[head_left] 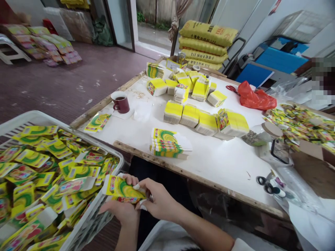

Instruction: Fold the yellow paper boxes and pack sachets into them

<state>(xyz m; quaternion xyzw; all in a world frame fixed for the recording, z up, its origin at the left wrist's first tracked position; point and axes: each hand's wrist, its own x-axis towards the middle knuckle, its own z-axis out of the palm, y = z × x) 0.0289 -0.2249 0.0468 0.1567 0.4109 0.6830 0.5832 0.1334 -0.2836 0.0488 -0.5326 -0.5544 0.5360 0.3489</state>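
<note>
A yellow and green printed box [121,188] is held between both hands above the lap, just in front of the table edge. My left hand [123,209] supports it from below, its fingertips curled over the far side. My right hand [157,198] pinches the box's right end between thumb and fingers. Left of the hands, a white plastic basket [86,218] holds many similar boxes. On the white table [209,167] a stack of flat printed cartons [167,143] lies near the edge, with a row of yellow bundles [190,115] behind it.
A dark red mug [122,104] and some flat cartons [98,122] are at the table's left. A red plastic bag [255,97], a lidded jar [267,132], a phone [281,151] and black-handled scissors [269,186] are at the right. Yellow sacks [205,45] stand behind.
</note>
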